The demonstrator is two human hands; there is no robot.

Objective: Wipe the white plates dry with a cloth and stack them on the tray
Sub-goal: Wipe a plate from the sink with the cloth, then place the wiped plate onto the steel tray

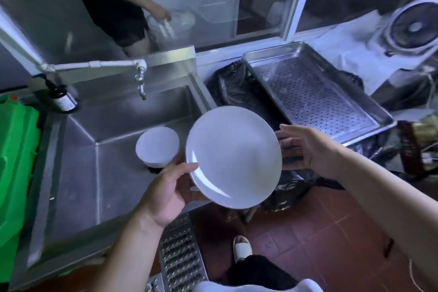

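Over the front right corner of a stainless steel sink basin [113,173], a round white plate [233,156] is held tilted, its face turned up toward the camera. The plate's lower left rim is pinched by the left hand [168,191], with the thumb laid on the face and the fingers curled underneath. The right hand [308,147] is placed at the plate's right edge with its fingers extended and loosely spread; whether the rim is actually touched cannot be told, and nothing is seen to be gripped by it. A perforated rectangular stainless steel tray [315,92] is seen to the right of the sink, resting on black plastic bags [234,92], well apart from the plate. Inside the basin, just left of the plate, a small white bowl [157,146] is set over the drain. A metal tap [141,83] on a white pipe is mounted above the basin, and a green plastic container [16,173] is seen at the far left.
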